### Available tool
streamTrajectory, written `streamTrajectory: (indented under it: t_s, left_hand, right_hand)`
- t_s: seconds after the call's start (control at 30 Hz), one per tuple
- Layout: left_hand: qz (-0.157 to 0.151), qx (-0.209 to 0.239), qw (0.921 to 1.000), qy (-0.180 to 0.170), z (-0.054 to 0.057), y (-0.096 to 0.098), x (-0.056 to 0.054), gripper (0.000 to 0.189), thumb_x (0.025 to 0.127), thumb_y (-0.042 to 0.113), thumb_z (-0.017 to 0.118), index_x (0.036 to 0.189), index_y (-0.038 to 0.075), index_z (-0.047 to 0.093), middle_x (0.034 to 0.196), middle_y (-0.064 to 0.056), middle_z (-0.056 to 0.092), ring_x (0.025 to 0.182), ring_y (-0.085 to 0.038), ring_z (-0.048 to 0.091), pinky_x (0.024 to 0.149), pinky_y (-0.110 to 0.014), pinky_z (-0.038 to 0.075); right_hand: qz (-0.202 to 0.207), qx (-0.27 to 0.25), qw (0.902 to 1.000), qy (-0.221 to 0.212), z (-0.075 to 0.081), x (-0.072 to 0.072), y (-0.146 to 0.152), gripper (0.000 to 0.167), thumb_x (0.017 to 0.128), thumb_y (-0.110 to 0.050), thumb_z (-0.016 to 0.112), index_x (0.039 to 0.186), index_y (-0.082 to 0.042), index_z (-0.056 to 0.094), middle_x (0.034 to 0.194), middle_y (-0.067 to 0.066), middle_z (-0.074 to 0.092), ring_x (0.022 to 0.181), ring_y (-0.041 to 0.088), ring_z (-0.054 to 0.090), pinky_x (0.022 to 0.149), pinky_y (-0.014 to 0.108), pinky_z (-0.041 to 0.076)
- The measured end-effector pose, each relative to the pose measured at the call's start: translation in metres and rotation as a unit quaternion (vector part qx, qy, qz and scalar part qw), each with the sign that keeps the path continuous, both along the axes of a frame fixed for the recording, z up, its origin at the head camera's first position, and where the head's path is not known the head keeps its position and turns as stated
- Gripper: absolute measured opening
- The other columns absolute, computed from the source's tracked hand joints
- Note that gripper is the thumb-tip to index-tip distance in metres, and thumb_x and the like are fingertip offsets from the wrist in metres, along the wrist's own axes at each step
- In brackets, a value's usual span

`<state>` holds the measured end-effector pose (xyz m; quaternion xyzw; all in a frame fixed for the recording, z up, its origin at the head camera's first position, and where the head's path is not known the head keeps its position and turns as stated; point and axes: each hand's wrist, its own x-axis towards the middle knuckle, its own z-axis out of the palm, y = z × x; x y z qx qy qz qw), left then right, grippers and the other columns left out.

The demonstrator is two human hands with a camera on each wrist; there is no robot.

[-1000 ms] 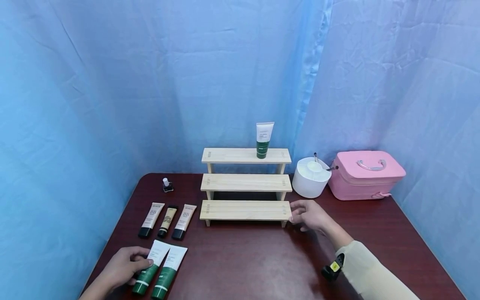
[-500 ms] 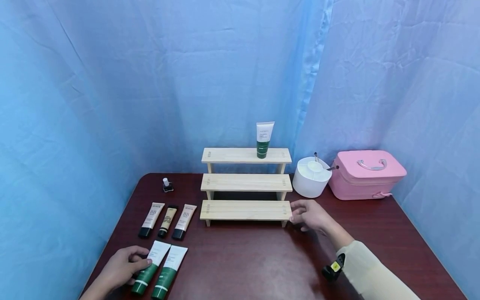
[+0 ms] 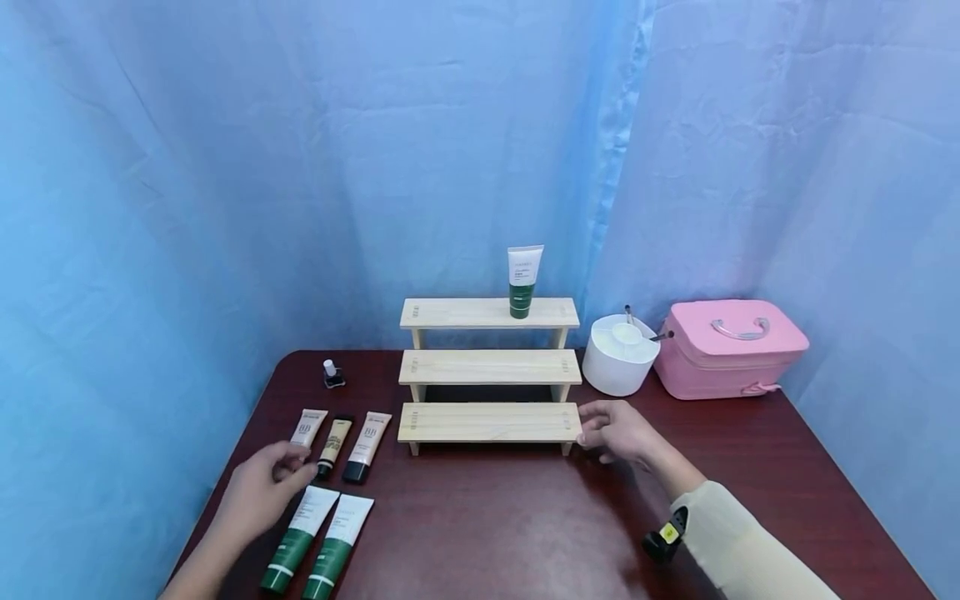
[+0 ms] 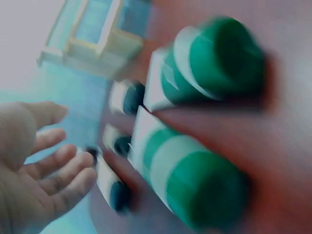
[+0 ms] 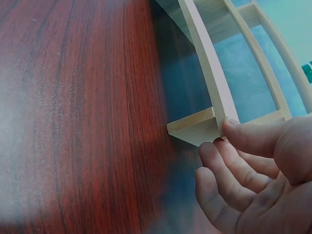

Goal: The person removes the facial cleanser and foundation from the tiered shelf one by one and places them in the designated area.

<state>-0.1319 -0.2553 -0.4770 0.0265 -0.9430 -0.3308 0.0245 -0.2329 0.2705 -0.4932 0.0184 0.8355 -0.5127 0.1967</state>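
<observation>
My left hand (image 3: 258, 492) is over the left BB cream tube (image 3: 307, 427), hiding its black cap in the head view. In the left wrist view its fingers are loosely spread with nothing between them. Just below it lie two white-and-green squeeze tubes (image 3: 300, 540), side by side. A small gold tube (image 3: 334, 442) and a second BB cream tube (image 3: 368, 446) lie to its right. My right hand (image 3: 618, 433) pinches the right end of the lowest step of a three-tier wooden display stand (image 3: 487, 422); the right wrist view shows the thumb at the board's end and fingertips beneath.
A third white-and-green tube (image 3: 522, 279) stands upright on the top tier. Right of the stand are a round white organizer (image 3: 619, 367) with brushes and a pink case (image 3: 735, 358). A small nail polish bottle (image 3: 333, 375) sits at the back left. Blue curtains (image 3: 225, 167) surround the table.
My left hand has left the left white-and-green tube and moved up to the left BB cream tube. The right hand keeps its hold on the stand.
</observation>
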Motion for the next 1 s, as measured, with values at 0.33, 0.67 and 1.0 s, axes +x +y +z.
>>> streamTrajectory:
  t_s: [0.33,0.67,1.0]
  left_hand:
    - [-0.096,0.093,0.9849,0.109,0.059,0.095,-0.088,0.036,0.098,0.031,0.072,0.127,0.01,0.068,0.119,-0.01,0.071,0.104,-0.026,0.068,0.089,-0.046,0.055]
    - [-0.13,0.206,0.9675,0.068,0.094,0.182,-0.168,0.044,0.098,0.031,0.071,0.136,0.01,0.062,0.126,-0.009,0.064,0.119,-0.031,0.064,0.097,-0.049,0.054]
    - [-0.12,0.261,0.9568,0.043,0.109,0.23,-0.202,0.052,0.095,0.027,0.076,0.14,0.008,0.059,0.127,-0.01,0.064,0.123,-0.029,0.061,0.098,-0.047,0.054]
  right_hand:
    - [0.026,-0.016,0.9995,0.01,-0.001,-0.001,0.004,0.055,0.091,-0.004,0.073,0.14,0.006,0.052,0.103,0.013,0.072,0.088,0.025,0.071,0.065,0.043,0.061]
    - [0.016,-0.018,0.9997,0.002,-0.001,0.002,0.006,0.058,0.091,-0.008,0.073,0.142,0.004,0.05,0.104,0.013,0.073,0.09,0.027,0.072,0.065,0.043,0.061]
    - [0.006,-0.011,0.9999,-0.001,-0.001,0.004,0.001,0.055,0.09,-0.003,0.072,0.141,0.003,0.052,0.101,0.012,0.073,0.086,0.024,0.071,0.063,0.042,0.06]
